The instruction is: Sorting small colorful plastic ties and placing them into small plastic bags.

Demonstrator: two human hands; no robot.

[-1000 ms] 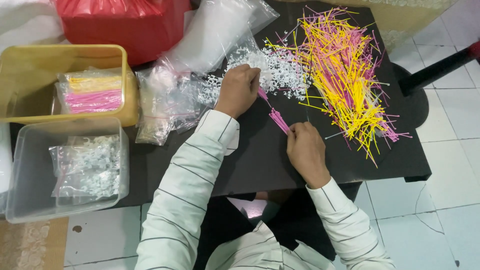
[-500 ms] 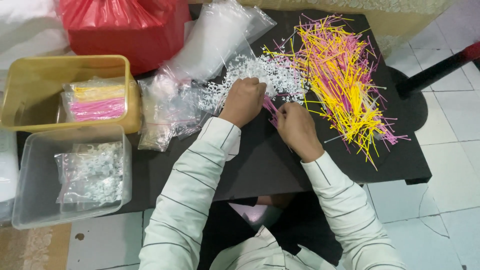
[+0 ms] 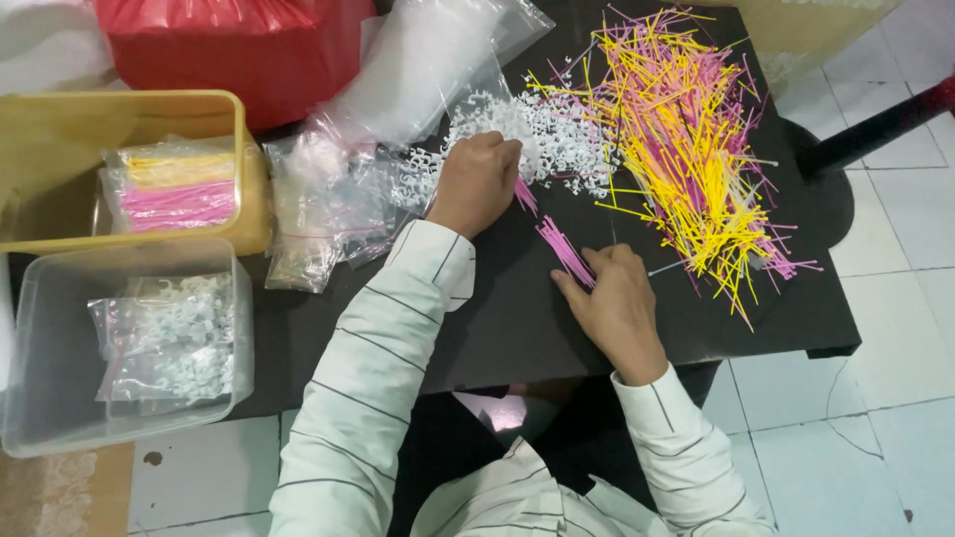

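A small bundle of pink sticks (image 3: 557, 239) lies across the black table (image 3: 497, 328), held at both ends. My left hand (image 3: 477, 179) grips its upper end beside a heap of small white plastic clips (image 3: 527, 139). My right hand (image 3: 617, 298) pinches the lower end near the table's middle. A large loose pile of yellow and pink sticks (image 3: 676, 129) spreads over the table's far right, a little beyond my right hand.
A yellow bin (image 3: 60, 129) at left holds bagged yellow and pink sticks. A clear tub (image 3: 40, 398) below it holds bagged white clips. Clear plastic bags (image 3: 328, 199) lie left of my left hand. A red bag (image 3: 239, 50) sits at the back. White floor tiles surround the table.
My right hand has slid away from my left hand, down along the pink bundle toward me. My left hand has stayed by the white clips.
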